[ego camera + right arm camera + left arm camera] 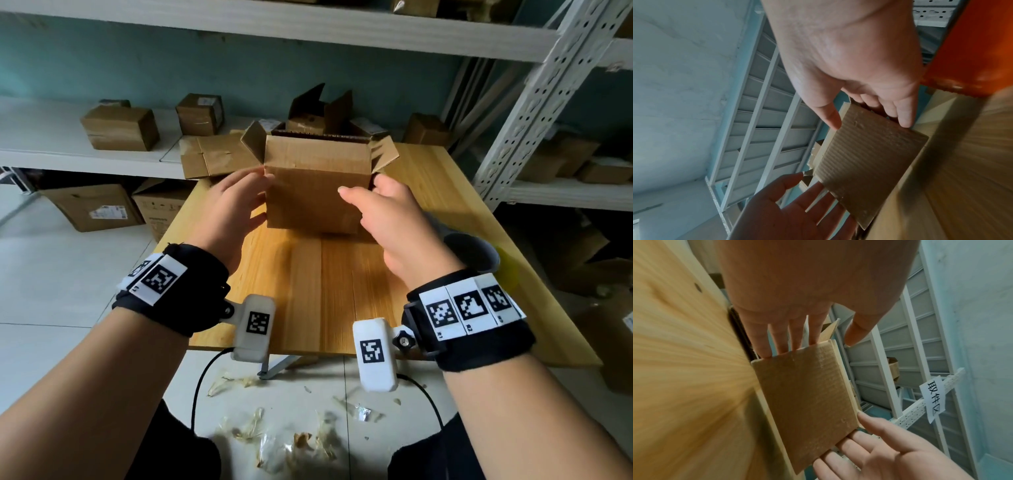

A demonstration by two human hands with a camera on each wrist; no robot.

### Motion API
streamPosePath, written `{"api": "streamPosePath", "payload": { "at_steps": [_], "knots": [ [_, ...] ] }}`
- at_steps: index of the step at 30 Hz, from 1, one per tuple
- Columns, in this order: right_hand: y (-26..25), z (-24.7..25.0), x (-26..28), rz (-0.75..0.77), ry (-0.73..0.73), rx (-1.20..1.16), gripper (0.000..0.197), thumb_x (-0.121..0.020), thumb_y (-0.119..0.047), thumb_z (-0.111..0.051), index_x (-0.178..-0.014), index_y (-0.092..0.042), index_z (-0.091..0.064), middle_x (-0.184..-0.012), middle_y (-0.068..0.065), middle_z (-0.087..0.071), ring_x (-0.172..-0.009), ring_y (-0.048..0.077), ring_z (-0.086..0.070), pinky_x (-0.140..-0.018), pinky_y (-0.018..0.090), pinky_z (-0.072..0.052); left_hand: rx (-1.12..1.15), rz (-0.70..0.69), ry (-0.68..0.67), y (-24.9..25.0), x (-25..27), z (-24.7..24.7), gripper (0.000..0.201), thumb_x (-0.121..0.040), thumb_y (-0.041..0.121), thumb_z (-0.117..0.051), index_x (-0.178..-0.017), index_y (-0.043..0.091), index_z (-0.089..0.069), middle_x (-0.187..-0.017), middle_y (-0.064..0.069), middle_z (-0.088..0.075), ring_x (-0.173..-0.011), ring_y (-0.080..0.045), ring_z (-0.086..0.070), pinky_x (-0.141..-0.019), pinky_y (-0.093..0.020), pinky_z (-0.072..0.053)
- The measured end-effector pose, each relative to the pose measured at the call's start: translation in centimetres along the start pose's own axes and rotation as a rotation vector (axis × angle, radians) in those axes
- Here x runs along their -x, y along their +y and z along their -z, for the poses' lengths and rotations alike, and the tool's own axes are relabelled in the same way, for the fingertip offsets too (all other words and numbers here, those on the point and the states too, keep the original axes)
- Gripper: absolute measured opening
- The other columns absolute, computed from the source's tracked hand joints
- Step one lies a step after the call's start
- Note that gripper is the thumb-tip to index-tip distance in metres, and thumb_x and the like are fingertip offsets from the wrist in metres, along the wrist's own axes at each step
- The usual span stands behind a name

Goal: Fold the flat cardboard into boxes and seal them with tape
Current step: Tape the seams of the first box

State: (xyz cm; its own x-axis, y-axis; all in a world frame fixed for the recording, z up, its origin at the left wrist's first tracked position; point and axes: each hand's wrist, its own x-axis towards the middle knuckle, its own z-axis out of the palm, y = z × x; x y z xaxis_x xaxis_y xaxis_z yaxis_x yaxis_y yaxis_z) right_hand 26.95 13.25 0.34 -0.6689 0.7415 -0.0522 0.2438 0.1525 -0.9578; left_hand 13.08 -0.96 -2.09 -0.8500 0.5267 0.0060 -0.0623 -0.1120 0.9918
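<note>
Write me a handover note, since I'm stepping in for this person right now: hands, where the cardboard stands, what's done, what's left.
Left hand: open, straight fingers against the left side of the cardboard box.
Right hand: open, fingers at the box's right side, thumb on its front.
The box stands erected on the wooden table, top flaps up and open. A flat cardboard lies behind it to the left.
Done: box shaped.
Left: close the top flaps and tape them; the bottom seam is hidden. No tape roll is clearly in view.

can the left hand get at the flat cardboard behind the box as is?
Probably yes. The flat cardboard lies at the table's far left corner, uncovered, just beyond the left hand. That hand is at the box's left side with straight fingers and would only need to let go.
</note>
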Motion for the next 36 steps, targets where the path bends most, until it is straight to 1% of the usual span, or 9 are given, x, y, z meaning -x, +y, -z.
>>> {"api": "streamPosePath", "payload": {
  "at_steps": [3, 7, 12, 18, 25, 28, 30, 34, 36],
  "knots": [
    [-1.4, 1.1, -0.7, 0.048, 0.006, 0.021, 0.072, -0.103, -0.039, -0.066, -0.164, -0.020, -0.032, -0.157, -0.003, -0.048, -0.145, 0.021, -0.046, -0.105, 0.035, -0.042, 0.023, -0.051, -0.019, 0.9, -0.6, -0.8, 0.050, -0.083, 0.037, -0.064, -0.131, 0.023, -0.067, -0.129, -0.004, -0.070, -0.123, -0.021, -0.066, -0.098, -0.036, -0.054],
    [-3.2, 3.5, -2.5, 0.094, 0.022, 0.050, 0.083, -0.100, -0.047, -0.068, -0.167, -0.026, -0.023, -0.169, -0.003, -0.034, -0.152, 0.023, -0.039, -0.118, 0.045, -0.041, -0.008, -0.091, -0.100, 2.8, -2.1, -3.0, 0.028, -0.096, 0.032, -0.062, -0.123, 0.029, -0.068, -0.129, -0.004, -0.070, -0.123, -0.022, -0.066, -0.107, -0.044, -0.053],
    [-4.7, 7.8, -6.2, 0.090, 0.049, 0.092, 0.088, -0.090, -0.052, -0.072, -0.163, -0.024, -0.031, -0.163, -0.002, -0.044, -0.146, 0.022, -0.045, -0.118, 0.054, -0.041, -0.013, -0.090, -0.160, 4.8, -5.2, -8.2, 0.057, -0.083, 0.041, -0.065, -0.137, 0.024, -0.063, -0.134, -0.001, -0.068, -0.126, -0.020, -0.063, -0.109, -0.044, -0.052],
    [-4.2, 13.4, -11.5, -0.002, 0.088, 0.084, 0.069, -0.100, -0.029, -0.071, -0.157, -0.016, -0.036, -0.161, 0.005, -0.042, -0.148, 0.025, -0.042, -0.119, 0.046, -0.040, -0.006, 0.009, -0.235, 4.0, -10.3, -15.7, 0.046, -0.094, 0.033, -0.067, -0.138, 0.022, -0.061, -0.137, 0.001, -0.064, -0.129, -0.020, -0.058, -0.117, -0.049, -0.043],
    [-1.9, 16.9, -19.9, -0.097, 0.092, -0.016, 0.078, -0.098, -0.012, -0.069, -0.164, -0.018, -0.027, -0.167, 0.005, -0.035, -0.153, 0.024, -0.035, -0.122, 0.043, -0.033, -0.038, 0.109, -0.259, 0.9, -16.6, -22.4, 0.053, -0.098, 0.021, -0.065, -0.149, 0.022, -0.053, -0.148, 0.000, -0.055, -0.142, -0.023, -0.046, -0.123, -0.050, -0.034],
    [-0.7, 17.8, -23.0, -0.168, 0.087, -0.073, 0.058, -0.094, -0.011, -0.072, -0.147, -0.021, -0.050, -0.148, -0.002, -0.048, -0.141, 0.018, -0.042, -0.114, 0.041, -0.042, -0.036, 0.118, -0.277, -0.4, -19.2, -23.9, 0.052, -0.095, 0.012, -0.065, -0.146, 0.022, -0.056, -0.141, -0.002, -0.059, -0.137, -0.023, -0.050, -0.118, -0.050, -0.038],
    [0.4, 18.1, -24.4, -0.195, 0.101, -0.097, 0.051, -0.094, -0.013, -0.073, -0.141, -0.021, -0.055, -0.147, -0.002, -0.050, -0.137, 0.018, -0.045, -0.110, 0.039, -0.044, -0.031, 0.130, -0.279, -1.1, -20.4, -24.5, 0.048, -0.097, 0.010, -0.063, -0.144, 0.022, -0.057, -0.134, -0.001, -0.062, -0.132, -0.022, -0.053, -0.114, -0.047, -0.042],
    [2.5, 18.2, -25.8, -0.296, 0.067, -0.140, 0.059, -0.095, -0.014, -0.072, -0.149, -0.018, -0.051, -0.161, 0.003, -0.046, -0.146, 0.028, -0.043, -0.122, 0.048, -0.039, -0.041, 0.184, -0.309, -2.5, -21.6, -25.4, 0.056, -0.097, 0.015, -0.064, -0.151, 0.024, -0.052, -0.142, 0.003, -0.057, -0.139, -0.021, -0.047, -0.107, -0.043, -0.042],
    [2.9, 18.1, -25.8, -0.332, 0.063, -0.131, 0.067, -0.096, -0.014, -0.071, -0.157, -0.018, -0.042, -0.166, 0.008, -0.038, -0.151, 0.031, -0.037, -0.124, 0.051, -0.036, -0.044, 0.189, -0.309, -2.8, -21.6, -25.3, 0.046, -0.099, 0.016, -0.063, -0.144, 0.023, -0.056, -0.140, 0.005, -0.056, -0.141, -0.021, -0.045, -0.105, -0.041, -0.039]
  ]
}}
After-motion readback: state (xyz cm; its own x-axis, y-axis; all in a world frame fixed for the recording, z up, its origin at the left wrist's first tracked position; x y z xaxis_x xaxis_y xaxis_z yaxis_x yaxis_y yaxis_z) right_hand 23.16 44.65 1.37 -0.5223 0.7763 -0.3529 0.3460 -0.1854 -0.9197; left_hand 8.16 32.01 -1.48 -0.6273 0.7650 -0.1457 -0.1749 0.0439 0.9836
